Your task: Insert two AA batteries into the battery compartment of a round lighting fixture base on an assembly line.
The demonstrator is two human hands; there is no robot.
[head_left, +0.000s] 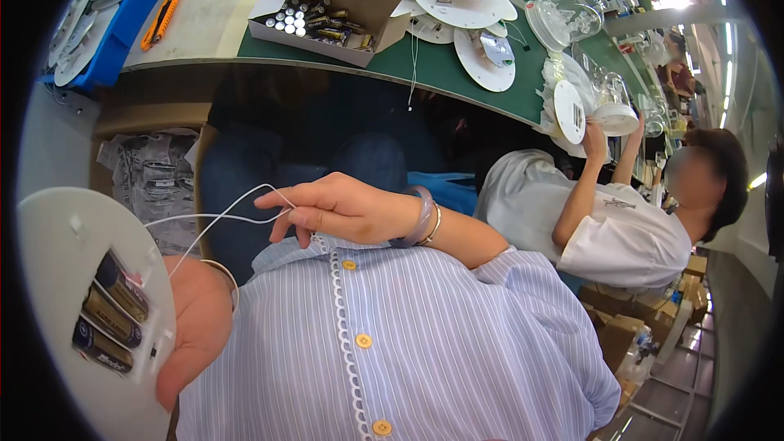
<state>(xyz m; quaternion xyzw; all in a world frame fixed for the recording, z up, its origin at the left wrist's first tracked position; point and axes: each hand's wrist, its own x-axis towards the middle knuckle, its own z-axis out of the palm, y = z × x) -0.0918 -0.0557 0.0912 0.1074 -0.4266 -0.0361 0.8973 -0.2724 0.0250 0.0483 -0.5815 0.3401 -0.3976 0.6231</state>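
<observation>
White disc [73, 278] cut off at left edge; left hand [196, 331] fingers hidden behind it.

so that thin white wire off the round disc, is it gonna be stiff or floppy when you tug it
Probably floppy: the white wire sags in loose curves between the white disc and the right hand, which pinches it. Likely very light, being so thin. The disc, held by the left hand, may feel weightier, since three batteries sit in it.
</observation>
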